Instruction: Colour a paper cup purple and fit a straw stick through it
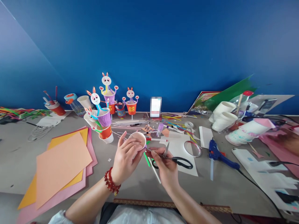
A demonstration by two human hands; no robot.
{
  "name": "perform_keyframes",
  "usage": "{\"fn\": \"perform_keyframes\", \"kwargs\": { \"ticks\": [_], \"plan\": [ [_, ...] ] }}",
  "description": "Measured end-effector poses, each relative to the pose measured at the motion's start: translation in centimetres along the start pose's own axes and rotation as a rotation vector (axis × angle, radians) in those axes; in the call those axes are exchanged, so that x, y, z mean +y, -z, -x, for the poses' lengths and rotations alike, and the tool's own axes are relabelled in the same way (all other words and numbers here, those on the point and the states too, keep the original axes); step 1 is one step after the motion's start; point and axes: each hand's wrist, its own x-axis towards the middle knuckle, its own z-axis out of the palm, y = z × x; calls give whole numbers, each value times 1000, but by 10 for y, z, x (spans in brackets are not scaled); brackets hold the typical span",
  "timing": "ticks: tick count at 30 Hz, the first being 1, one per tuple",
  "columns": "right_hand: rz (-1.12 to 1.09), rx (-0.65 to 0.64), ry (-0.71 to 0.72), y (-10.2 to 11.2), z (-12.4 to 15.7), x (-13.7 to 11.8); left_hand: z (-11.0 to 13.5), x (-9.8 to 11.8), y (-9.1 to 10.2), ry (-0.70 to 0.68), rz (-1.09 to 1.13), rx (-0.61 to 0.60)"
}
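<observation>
My left hand (126,154) is wrapped around a paper cup (139,136), its mouth tilted toward me and its fingers over the rim and inside. My right hand (169,172) holds a pair of black-handled scissors (183,162), with the blades among the fingers. The right fingertips come close to the cup's right side, where a small purple bit shows; whether they pinch it I cannot tell. Below the cup lie green strips (147,159) and a white stick (155,172). A white sheet of paper (187,166) lies under the scissors' handle.
Coloured paper sheets (63,168) are stacked at left. Behind them stand rabbit-faced cup figures (104,116). A blue glue gun (220,154), a tape roll (192,148) and a power strip (254,174) lie at right. Another person's hand (286,140) shows at the right edge.
</observation>
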Motion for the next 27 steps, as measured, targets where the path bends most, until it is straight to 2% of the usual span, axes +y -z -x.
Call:
{"fn": "perform_keyframes", "kwargs": {
  "ticks": [5,12,14,20,27],
  "plan": [
    [66,-12,11,2,-2,-4,1,-2,0,9,25,-16],
    [105,-19,39,0,-1,-7,3,-5,-1,6,100,25],
    [149,-19,89,1,-1,-8,4,-7,-2,38,157,27],
    [430,-120,360,6,-1,-15,6,-12,-6,103,275,-1],
    [537,-129,438,5,-1,-21,7,-14,-4,71,280,15]
  ]
}}
